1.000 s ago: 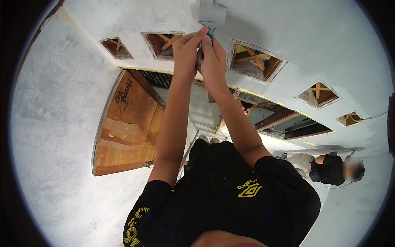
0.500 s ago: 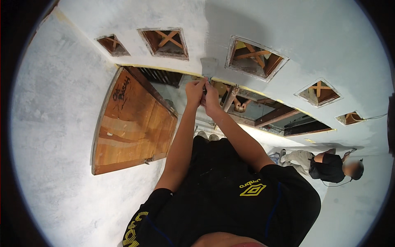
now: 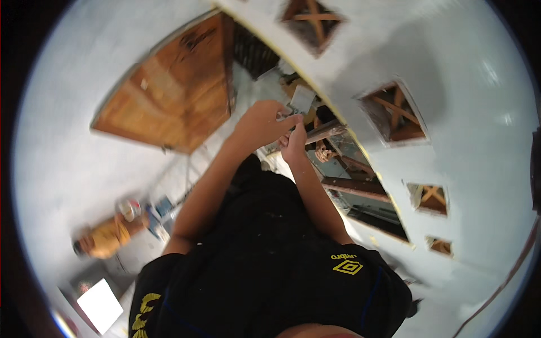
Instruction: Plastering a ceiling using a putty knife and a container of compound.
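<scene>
Both of my hands are raised close together in front of the yellow-edged opening in the wall. A putty knife with a flat, pale grey blade [image 3: 302,99] sticks up beyond the fingers. My right hand [image 3: 295,145] is closed round its lower part, so the handle is mostly hidden. My left hand [image 3: 260,125] is bent over from the left, its thumb and finger closed at the base of the blade. The blade stands apart from the painted wall [image 3: 360,62]. Motion blurs the fine detail at the fingertips.
A wooden door [image 3: 169,84] stands at the upper left. Square vents [image 3: 394,112] with crossed slats pierce the wall. Below left, a person in a yellow top [image 3: 107,239] is near a bucket [image 3: 129,209]. A bright lamp [image 3: 100,306] glows at the lower left.
My view has turned, so the wall and door appear tilted. The blade has come away from the wall, and my left hand has shifted over it. The yellow-topped person and lamp now show.
</scene>
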The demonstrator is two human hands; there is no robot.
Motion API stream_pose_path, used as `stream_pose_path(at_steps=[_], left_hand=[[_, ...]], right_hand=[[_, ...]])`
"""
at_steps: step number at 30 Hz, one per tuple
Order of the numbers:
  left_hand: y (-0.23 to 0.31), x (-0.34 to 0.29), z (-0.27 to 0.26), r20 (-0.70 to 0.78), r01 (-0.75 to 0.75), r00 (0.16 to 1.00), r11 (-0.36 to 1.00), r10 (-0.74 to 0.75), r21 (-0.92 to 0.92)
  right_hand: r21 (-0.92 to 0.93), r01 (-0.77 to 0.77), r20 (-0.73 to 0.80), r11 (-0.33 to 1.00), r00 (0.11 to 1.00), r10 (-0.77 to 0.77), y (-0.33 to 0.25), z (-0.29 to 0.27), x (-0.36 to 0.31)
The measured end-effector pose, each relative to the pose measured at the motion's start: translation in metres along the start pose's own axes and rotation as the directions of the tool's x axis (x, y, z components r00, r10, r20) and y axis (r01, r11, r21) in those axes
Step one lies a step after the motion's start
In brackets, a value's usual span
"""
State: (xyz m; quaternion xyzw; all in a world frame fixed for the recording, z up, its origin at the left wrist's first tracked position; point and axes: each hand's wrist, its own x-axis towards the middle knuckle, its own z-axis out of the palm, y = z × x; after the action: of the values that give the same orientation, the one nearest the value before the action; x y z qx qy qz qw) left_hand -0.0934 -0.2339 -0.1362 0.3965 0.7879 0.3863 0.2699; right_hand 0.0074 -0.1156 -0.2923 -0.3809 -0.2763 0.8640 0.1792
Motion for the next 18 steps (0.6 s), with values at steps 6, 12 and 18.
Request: stream_pose_path(at_steps=[6,12,18], left_hand=[[0.015,-0.162,-0.111,-0.248,-0.28,0.948,0.893,0.2,-0.353],[-0.058,-0.343,-0.104,-0.687,0.193,0.533,0.862,-0.494,-0.47],[-0.156,-0.396,-0.03,-0.642,0.353,0.373,0.742,-0.67,-0.57]], right_hand=[[-0.67,0.115,0.217,0.733,0.975,0.046,-0.013,0.056,-0.041],[-0.679,0.69,0.681,0.251,0.465,0.565,0.039,0.137,-0.085],[-0.051,0.995,0.65,-0.09,0.102,0.753,0.1,0.173,-0.137]])
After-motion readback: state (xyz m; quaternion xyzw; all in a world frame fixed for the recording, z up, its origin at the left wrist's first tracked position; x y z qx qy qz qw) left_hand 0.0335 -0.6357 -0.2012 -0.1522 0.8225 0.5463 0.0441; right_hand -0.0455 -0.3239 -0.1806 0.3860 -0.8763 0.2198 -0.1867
